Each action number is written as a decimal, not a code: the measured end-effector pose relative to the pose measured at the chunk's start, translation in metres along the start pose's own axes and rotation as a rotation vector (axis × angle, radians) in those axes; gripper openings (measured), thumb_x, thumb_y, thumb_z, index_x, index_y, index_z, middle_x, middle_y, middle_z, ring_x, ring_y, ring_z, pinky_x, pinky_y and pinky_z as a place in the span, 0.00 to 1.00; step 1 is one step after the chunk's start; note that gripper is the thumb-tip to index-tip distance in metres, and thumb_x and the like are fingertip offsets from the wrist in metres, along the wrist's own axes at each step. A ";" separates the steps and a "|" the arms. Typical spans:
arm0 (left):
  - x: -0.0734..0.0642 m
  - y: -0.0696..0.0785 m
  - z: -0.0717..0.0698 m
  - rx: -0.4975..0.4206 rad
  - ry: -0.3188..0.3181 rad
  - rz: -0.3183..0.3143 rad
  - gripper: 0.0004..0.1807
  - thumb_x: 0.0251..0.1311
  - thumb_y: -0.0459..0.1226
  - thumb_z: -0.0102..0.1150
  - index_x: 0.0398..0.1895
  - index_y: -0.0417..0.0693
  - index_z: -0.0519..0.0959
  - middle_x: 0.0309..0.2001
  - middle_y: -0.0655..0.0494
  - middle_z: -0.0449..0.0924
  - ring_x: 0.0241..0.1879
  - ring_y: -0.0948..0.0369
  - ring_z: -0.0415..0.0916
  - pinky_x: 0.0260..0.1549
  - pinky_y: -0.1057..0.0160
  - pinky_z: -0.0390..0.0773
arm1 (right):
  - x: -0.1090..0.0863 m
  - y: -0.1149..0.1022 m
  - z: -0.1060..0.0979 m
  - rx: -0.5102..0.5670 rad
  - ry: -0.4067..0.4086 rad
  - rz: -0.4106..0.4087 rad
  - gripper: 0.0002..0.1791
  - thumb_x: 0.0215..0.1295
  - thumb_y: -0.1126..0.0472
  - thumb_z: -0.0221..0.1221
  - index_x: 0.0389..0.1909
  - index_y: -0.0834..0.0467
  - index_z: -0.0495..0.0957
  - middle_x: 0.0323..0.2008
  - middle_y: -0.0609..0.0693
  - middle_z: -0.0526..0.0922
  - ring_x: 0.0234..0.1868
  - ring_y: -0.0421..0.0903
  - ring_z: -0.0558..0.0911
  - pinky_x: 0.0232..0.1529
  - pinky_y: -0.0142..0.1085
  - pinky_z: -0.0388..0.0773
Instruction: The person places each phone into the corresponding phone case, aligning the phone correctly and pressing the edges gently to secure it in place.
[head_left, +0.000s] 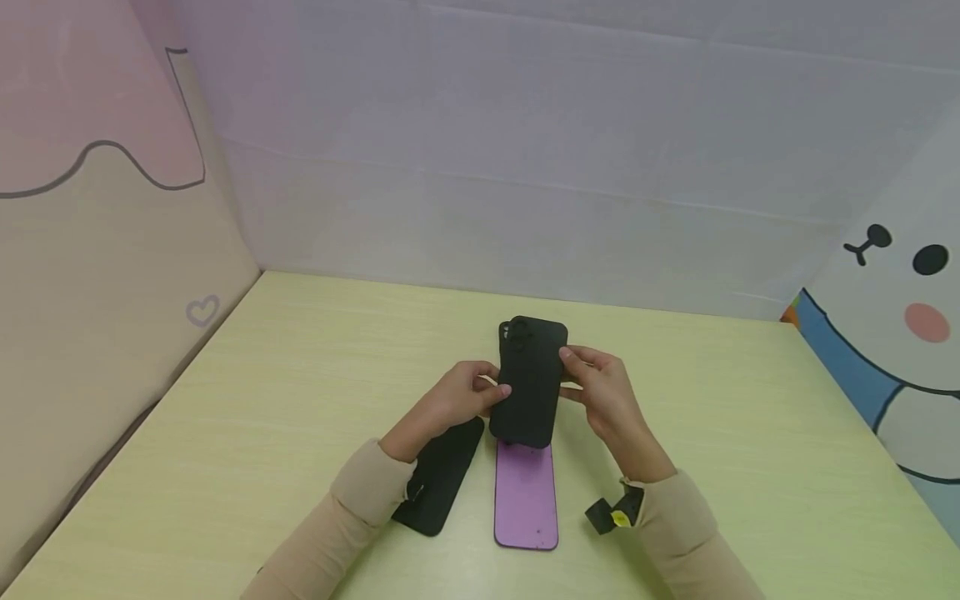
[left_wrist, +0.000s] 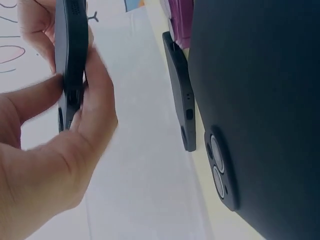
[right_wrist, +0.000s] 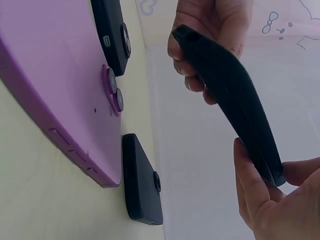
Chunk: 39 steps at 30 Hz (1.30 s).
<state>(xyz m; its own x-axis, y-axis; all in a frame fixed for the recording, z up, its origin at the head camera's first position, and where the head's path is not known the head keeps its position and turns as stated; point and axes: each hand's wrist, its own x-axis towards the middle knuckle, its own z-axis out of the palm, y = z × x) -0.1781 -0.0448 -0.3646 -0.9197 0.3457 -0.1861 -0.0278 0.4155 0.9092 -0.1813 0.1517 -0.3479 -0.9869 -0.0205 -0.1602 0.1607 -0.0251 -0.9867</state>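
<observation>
Both hands hold a black phone case (head_left: 531,383) up over the table, tilted, its back with the round camera part turned upward. My left hand (head_left: 463,393) pinches its left edge, thumb on the back. At the right edge my right hand (head_left: 603,387) grips it between thumb and fingers. Seen from the side in the right wrist view, the case (right_wrist: 232,92) looks bowed along its length. I cannot tell whether a phone sits inside. Below it lies a purple phone (head_left: 525,500). Another black phone (head_left: 442,479) lies under the left wrist.
A further black phone (head_left: 503,342) lies behind the held case, mostly hidden by it. A dark wrist camera with a yellow spot (head_left: 618,512) hangs at the right sleeve. A pale wall (head_left: 525,167) stands behind the light yellow table (head_left: 712,417).
</observation>
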 end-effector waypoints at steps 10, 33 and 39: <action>0.002 0.000 0.001 -0.039 -0.074 -0.030 0.21 0.61 0.35 0.55 0.54 0.34 0.67 0.36 0.43 0.82 0.30 0.58 0.81 0.35 0.59 0.80 | 0.002 -0.002 -0.001 0.033 0.021 0.014 0.20 0.68 0.62 0.48 0.53 0.73 0.68 0.24 0.41 0.79 0.28 0.38 0.80 0.34 0.33 0.79; -0.003 0.002 -0.005 0.008 -0.056 0.012 0.18 0.59 0.34 0.57 0.51 0.37 0.68 0.19 0.55 0.71 0.19 0.64 0.66 0.29 0.57 0.75 | 0.005 -0.001 -0.008 0.046 -0.050 -0.010 0.16 0.68 0.52 0.48 0.34 0.61 0.74 0.20 0.45 0.78 0.23 0.40 0.79 0.29 0.33 0.79; -0.003 0.003 -0.007 0.037 -0.050 0.029 0.17 0.60 0.35 0.56 0.50 0.39 0.69 0.20 0.55 0.73 0.19 0.63 0.68 0.25 0.61 0.73 | 0.005 0.000 -0.007 0.064 -0.031 -0.010 0.17 0.69 0.52 0.48 0.40 0.63 0.74 0.19 0.44 0.79 0.21 0.40 0.79 0.27 0.33 0.79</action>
<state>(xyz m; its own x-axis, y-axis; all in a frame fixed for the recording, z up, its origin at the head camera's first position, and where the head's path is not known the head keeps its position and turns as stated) -0.1786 -0.0507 -0.3587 -0.8994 0.3988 -0.1790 0.0137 0.4350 0.9003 -0.1862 0.1587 -0.3490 -0.9876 -0.0507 -0.1486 0.1527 -0.0897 -0.9842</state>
